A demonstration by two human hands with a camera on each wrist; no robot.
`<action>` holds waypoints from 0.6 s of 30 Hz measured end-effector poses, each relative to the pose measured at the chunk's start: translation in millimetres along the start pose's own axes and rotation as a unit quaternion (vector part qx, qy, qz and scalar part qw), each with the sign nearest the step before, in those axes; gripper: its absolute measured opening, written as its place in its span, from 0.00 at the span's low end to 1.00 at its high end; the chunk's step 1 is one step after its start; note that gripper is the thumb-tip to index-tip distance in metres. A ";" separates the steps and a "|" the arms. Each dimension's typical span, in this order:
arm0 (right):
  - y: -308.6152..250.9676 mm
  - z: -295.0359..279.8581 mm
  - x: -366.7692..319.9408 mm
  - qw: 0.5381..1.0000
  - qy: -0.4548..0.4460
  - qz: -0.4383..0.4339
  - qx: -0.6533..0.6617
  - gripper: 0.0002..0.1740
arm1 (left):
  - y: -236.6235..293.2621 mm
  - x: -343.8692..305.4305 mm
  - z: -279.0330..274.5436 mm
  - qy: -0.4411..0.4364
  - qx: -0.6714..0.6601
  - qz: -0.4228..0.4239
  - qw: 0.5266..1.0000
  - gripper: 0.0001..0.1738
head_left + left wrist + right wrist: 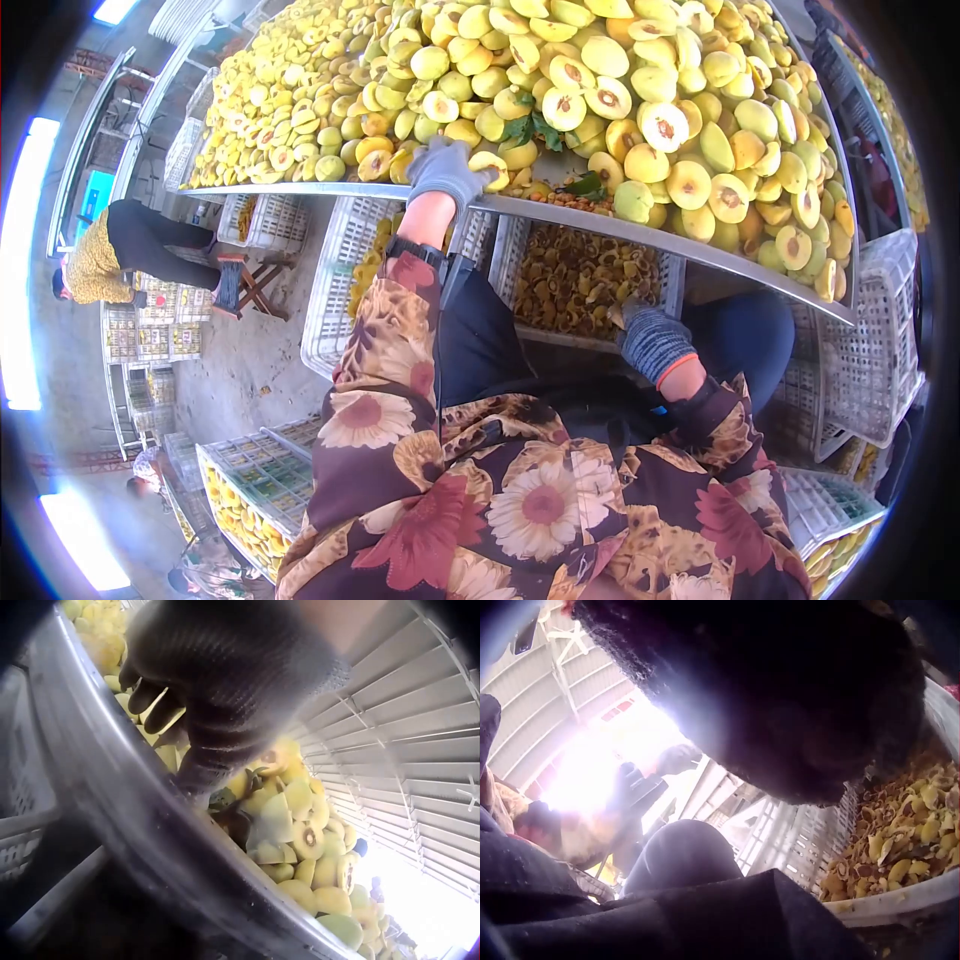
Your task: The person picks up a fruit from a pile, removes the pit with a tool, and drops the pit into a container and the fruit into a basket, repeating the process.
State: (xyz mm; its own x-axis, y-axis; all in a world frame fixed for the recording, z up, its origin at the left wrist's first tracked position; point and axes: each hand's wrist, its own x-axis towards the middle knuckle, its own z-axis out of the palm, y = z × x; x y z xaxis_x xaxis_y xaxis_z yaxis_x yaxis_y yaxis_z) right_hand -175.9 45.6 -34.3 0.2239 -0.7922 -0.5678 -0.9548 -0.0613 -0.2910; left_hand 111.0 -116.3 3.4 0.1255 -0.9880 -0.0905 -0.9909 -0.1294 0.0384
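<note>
My left hand (440, 168), in a grey glove, reaches over the near rim of a metal tray (340, 189) heaped with halved yellow stone fruit (690, 182). Its fingers point down among the pieces, and a fruit half (488, 172) lies against its thumb side. In the left wrist view, the gloved hand (217, 682) shows spread fingers and a thumb low at the rim. My right hand (655, 340), in a striped blue-grey glove, is over the near edge of a crate of brown pits and scraps (575, 265). I cannot tell whether its fingertips hold anything.
Green leaves (535, 128) lie among the fruit. Below the tray, left of the scraps, stands a white crate (335, 290); more crates (870, 340) are stacked at right. Another person (130, 250) bends by a small stool (265, 285) at left. My knees are under the tray.
</note>
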 end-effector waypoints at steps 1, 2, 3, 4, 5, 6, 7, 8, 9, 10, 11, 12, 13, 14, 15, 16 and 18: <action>-0.2 0.3 0.4 1.000 0.005 -0.003 0.014 0.18 | 7.0 2.2 -7.7 -0.061 0.050 0.015 0.997 0.34; 0.0 0.6 0.8 1.000 -0.002 -0.001 0.017 0.18 | 10.7 3.6 -8.5 -0.066 0.054 0.031 0.996 0.34; 0.6 0.6 1.2 1.000 -0.009 0.000 0.020 0.18 | 13.4 4.0 -7.5 -0.071 0.056 0.046 0.995 0.34; 1.3 0.7 1.1 1.000 -0.017 0.002 0.021 0.18 | 15.7 3.3 -7.6 -0.075 0.058 0.061 0.994 0.34; 2.0 1.6 1.0 1.000 -0.014 -0.004 0.017 0.18 | 17.3 1.8 -10.8 -0.081 0.027 0.087 0.993 0.32; 2.3 3.0 1.3 1.000 -0.010 -0.009 0.013 0.17 | 13.4 1.7 -4.0 -0.053 -0.046 0.109 0.992 0.30; 2.1 3.9 1.1 1.000 -0.006 -0.015 0.009 0.16 | 10.2 -1.5 1.5 -0.025 -0.118 0.131 0.984 0.29; 1.2 3.0 0.5 0.999 0.006 -0.032 0.005 0.18 | 8.3 -2.6 5.8 0.005 -0.188 0.153 0.970 0.27; -0.5 1.1 0.1 0.999 0.019 -0.047 0.001 0.21 | 8.1 -4.2 11.1 0.056 -0.262 0.169 0.948 0.27; -2.8 -1.1 -1.1 0.998 0.031 -0.061 -0.002 0.24 | 14.8 -17.2 6.4 0.105 -0.335 0.184 0.918 0.27; -7.1 -4.4 -4.1 0.989 0.107 -0.100 0.036 0.25 | 21.6 -33.2 1.4 0.151 -0.406 0.195 0.880 0.27; -14.1 -9.2 -8.5 0.971 0.180 -0.139 0.074 0.25 | 27.8 -52.4 -7.2 0.053 -0.586 0.162 0.793 0.27; -22.1 -13.9 -12.4 0.945 0.253 -0.177 0.109 0.25 | 34.4 -72.8 -18.4 -0.047 -0.736 0.120 0.665 0.26; -31.7 -18.9 -14.6 0.919 0.302 -0.195 0.161 0.23 | 40.2 -85.2 -22.8 -0.145 -0.849 0.075 0.503 0.26; -42.4 -24.2 -15.8 0.887 0.351 -0.213 0.211 0.20 | 45.9 -89.4 -12.8 -0.100 -0.821 0.089 0.554 0.25; -50.7 -28.7 -16.0 0.850 0.398 -0.229 0.260 0.18 | 52.4 -92.5 3.8 -0.056 -0.789 0.104 0.603 0.24; -60.3 -36.2 -14.1 0.869 0.384 -0.215 0.224 0.18 | 59.9 -105.8 13.6 -0.056 -0.804 0.120 0.579 0.23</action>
State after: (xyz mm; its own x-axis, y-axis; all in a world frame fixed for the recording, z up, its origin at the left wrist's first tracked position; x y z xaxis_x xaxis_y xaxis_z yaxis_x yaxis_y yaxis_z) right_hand -128.6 38.4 19.1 0.1792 -0.9371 0.2997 -0.6051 -0.3451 -0.7174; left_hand 37.6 -18.4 1.7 -0.0985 -0.9939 0.0487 0.3603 0.0100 0.9328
